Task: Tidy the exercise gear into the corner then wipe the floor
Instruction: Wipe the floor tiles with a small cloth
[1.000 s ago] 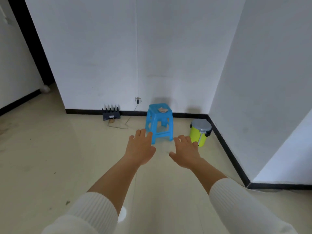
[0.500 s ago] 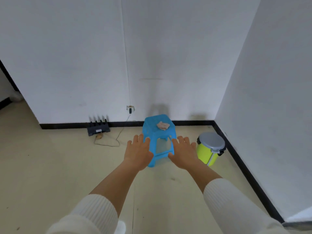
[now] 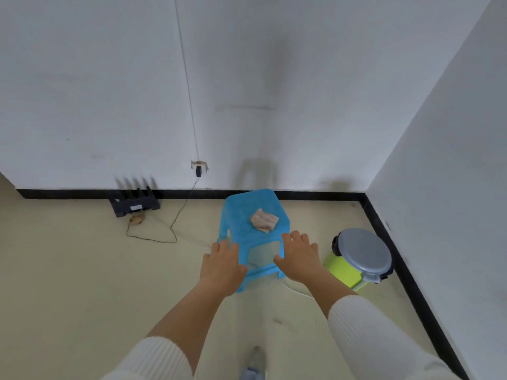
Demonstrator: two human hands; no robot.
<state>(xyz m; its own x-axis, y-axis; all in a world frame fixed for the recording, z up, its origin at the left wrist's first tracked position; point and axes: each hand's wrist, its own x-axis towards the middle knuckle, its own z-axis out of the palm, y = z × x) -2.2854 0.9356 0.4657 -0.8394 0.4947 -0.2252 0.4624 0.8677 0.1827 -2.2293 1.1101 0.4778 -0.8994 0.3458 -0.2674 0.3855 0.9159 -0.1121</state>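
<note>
White, faintly grainy walls point(image 3: 109, 78) meet in a corner above a smooth beige floor point(image 3: 68, 270), edged by a black skirting board point(image 3: 68, 193). Near that corner stands a square blue plastic stool point(image 3: 247, 212). Just right of it sits a round lime-green bin point(image 3: 343, 270) with a grey lid. The left hand point(image 3: 222, 266) and right hand point(image 3: 299, 257) reach toward the stool's front, flat, fingers straight, gripping nothing. A black router point(image 3: 134, 207) with upright aerials rests against the skirting. A crumpled pinkish cloth point(image 3: 264, 220) lies on the stool's seat.
</note>
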